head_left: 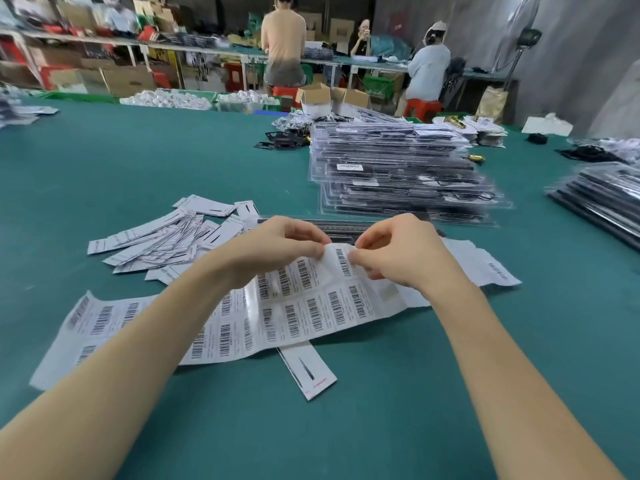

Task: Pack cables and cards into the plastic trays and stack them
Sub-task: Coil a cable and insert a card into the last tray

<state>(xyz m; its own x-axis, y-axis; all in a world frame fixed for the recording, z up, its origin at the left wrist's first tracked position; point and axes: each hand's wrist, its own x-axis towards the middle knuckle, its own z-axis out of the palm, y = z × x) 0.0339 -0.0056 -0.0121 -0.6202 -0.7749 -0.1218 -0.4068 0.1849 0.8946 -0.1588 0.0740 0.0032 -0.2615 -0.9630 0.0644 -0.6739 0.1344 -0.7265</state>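
Note:
A long white sheet of barcode stickers [294, 306] lies across the green table in front of me. My left hand [277, 244] pinches the sheet's raised upper edge. My right hand [398, 251] pinches a barcode sticker [343, 261] at that same edge, fingertips of both hands almost meeting. Behind my hands lies a clear plastic tray [332, 228], mostly hidden. A loose pile of white cards [169, 237] lies to the left, and one card [308, 370] pokes out from under the sheet near me. A tall stack of filled trays [398, 168] stands behind on the right.
A second stack of trays [602, 199] sits at the far right edge. Black cables and brass parts [474, 157] lie beyond the main stack. Open cardboard boxes [332, 97] and three people at a bench fill the background. Bare green table [138, 150] stretches left.

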